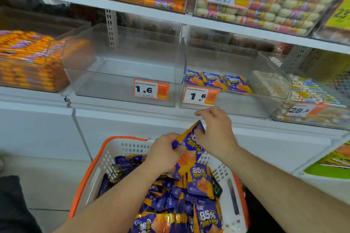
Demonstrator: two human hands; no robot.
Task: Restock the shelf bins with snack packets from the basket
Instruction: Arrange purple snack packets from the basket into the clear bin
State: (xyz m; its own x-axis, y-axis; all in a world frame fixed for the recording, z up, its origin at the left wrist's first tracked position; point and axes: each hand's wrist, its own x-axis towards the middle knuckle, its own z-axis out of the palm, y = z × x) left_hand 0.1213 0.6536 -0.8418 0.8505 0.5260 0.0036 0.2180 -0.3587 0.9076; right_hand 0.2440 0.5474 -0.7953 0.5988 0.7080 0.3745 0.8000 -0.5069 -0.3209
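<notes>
Basket (pixel 98 164), nearest: heaped with purple-orange packets. Held packet (pixel 189 143) above its far rim, long axis slanting up-right. Left hand (pixel 162 154) fingers curl round its lower edge; right hand (pixel 216 132) pinches its top, nearer the part-filled right bin (pixel 236 104) beyond.

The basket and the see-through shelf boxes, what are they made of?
The basket looks like hard white plastic, matte, with moulded slots and an orange rim. The empty bin and the bin with three packets look like clear glossy plastic, probably acrylic: you see straight through them, and the edges catch light.
</notes>
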